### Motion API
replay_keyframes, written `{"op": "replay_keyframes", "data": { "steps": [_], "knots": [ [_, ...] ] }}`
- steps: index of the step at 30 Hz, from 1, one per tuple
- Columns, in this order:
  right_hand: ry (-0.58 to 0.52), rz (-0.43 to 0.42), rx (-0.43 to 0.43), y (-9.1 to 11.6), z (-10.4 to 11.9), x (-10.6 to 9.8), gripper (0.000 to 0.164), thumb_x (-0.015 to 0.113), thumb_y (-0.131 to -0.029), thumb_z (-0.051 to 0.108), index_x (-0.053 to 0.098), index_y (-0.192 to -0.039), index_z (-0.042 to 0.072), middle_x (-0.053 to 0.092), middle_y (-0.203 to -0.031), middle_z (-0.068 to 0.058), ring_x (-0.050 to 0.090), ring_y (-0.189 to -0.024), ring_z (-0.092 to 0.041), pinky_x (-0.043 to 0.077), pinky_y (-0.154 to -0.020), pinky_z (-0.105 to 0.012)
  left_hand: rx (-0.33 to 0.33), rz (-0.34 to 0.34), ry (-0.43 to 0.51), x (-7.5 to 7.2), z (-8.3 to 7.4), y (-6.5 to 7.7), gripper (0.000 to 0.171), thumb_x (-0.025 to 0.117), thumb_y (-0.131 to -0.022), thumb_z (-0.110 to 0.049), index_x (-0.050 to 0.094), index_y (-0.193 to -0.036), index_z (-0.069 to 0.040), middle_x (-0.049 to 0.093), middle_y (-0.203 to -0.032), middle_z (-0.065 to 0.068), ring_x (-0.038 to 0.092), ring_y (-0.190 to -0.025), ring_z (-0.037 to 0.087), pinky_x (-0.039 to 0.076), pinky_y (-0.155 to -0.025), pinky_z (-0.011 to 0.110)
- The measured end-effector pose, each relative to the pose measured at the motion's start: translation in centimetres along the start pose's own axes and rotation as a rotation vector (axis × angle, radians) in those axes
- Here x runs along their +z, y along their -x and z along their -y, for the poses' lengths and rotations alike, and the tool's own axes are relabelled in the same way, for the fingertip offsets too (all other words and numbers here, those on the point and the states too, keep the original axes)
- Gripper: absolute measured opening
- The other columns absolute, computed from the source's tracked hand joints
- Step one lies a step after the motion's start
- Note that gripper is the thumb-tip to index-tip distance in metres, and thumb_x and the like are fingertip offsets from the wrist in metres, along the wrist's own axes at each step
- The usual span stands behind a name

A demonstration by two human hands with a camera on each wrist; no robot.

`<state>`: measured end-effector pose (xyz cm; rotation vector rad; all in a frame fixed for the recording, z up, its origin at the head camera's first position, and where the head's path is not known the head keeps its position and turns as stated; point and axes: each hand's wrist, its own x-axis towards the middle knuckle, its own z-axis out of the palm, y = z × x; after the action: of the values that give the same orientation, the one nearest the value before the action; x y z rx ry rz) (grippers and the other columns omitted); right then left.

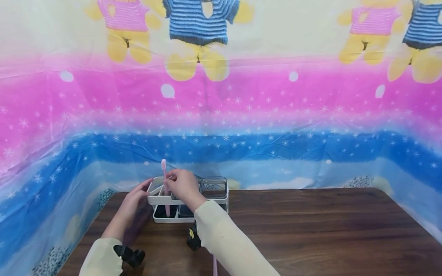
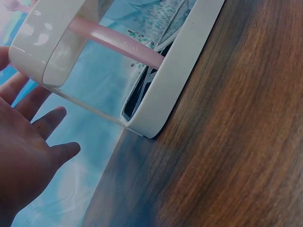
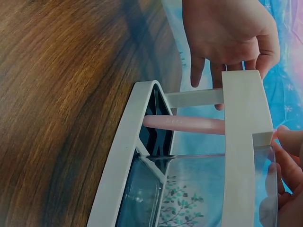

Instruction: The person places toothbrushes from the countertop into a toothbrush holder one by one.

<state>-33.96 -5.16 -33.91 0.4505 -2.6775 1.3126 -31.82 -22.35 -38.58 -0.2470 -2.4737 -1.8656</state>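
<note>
Lower left of centre, pinching a slim pink plastic toothbrush (image 1: 167, 190) upright in a white two-tier plastic rack (image 1: 160, 200) with the right hand (image 1: 185, 188); touching the rack's left end with an outspread left hand (image 1: 132, 200).

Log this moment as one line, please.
left hand: touching white holder, left end | right hand: pinching pink toothbrush | pose: near upright, reaching into lower tray
</note>
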Motion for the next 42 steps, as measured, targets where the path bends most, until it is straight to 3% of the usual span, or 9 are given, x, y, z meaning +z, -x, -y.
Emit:
{"op": "replay_keyframes", "data": {
  "steps": [12, 21, 26, 32, 38, 42],
  "knots": [
    [0.020, -0.040, 0.007, 0.0, -0.1, 0.6, 0.014, 0.060, -0.084, 0.029, 0.068, -0.092, 0.022, 0.061, -0.070, 0.012, 0.052, -0.056, -0.004, 0.041, -0.051, -0.021, -0.010, -0.001, -0.035, 0.0, -0.1, 0.1, 0.053, 0.029, -0.090, -0.014, 0.021, -0.143, -0.007, 0.014, -0.148, 0.019, 0.010, -0.136, 0.037, 0.010, -0.107, 0.056],
    [-0.022, -0.011, 0.012, 0.6, 0.2, -0.1, 0.028, 0.061, -0.082, 0.035, 0.066, -0.106, 0.021, 0.067, -0.091, 0.006, 0.058, -0.074, -0.006, 0.047, -0.060, -0.020, 0.007, 0.008, 0.000, 0.1, 0.2, 0.3, 0.053, 0.028, -0.090, -0.012, 0.023, -0.142, -0.006, 0.015, -0.148, 0.019, 0.011, -0.136, 0.037, 0.010, -0.107, 0.057],
    [-0.097, -0.028, -0.010, 1.0, 0.7, -2.7, 0.039, 0.060, -0.082, 0.037, 0.061, -0.116, 0.019, 0.066, -0.099, 0.003, 0.062, -0.081, -0.008, 0.049, -0.061, -0.021, -0.001, 0.001, -0.005, 0.0, 0.0, 0.2, 0.053, 0.029, -0.090, -0.013, 0.022, -0.142, -0.007, 0.014, -0.148, 0.019, 0.011, -0.136, 0.037, 0.011, -0.106, 0.057],
    [-0.112, 0.014, -0.040, 2.4, 0.1, -7.8, 0.044, 0.059, -0.082, 0.040, 0.055, -0.121, 0.020, 0.064, -0.108, 0.002, 0.060, -0.091, -0.012, 0.049, -0.068, -0.023, 0.003, -0.003, -0.032, 0.1, 0.2, 0.1, 0.053, 0.028, -0.090, -0.014, 0.022, -0.143, -0.008, 0.014, -0.148, 0.020, 0.012, -0.135, 0.039, 0.012, -0.105, 0.058],
    [-0.091, 0.057, -0.058, 5.3, -2.3, -12.8, 0.040, 0.059, -0.083, 0.035, 0.056, -0.119, 0.017, 0.062, -0.109, -0.003, 0.059, -0.090, -0.016, 0.050, -0.073, -0.026, -0.002, -0.008, -0.036, -0.1, 0.1, 0.2, 0.053, 0.028, -0.090, -0.014, 0.021, -0.143, -0.008, 0.012, -0.148, 0.019, 0.011, -0.135, 0.039, 0.012, -0.105, 0.059],
    [-0.041, 0.064, -0.053, 8.1, -4.7, -14.5, 0.037, 0.059, -0.083, 0.031, 0.057, -0.115, 0.013, 0.063, -0.104, -0.003, 0.058, -0.087, -0.014, 0.049, -0.072, -0.026, 0.002, -0.006, -0.026, 0.0, 0.2, -0.1, 0.053, 0.028, -0.090, -0.014, 0.021, -0.143, -0.007, 0.012, -0.149, 0.019, 0.010, -0.135, 0.038, 0.011, -0.105, 0.059]
  ]
}}
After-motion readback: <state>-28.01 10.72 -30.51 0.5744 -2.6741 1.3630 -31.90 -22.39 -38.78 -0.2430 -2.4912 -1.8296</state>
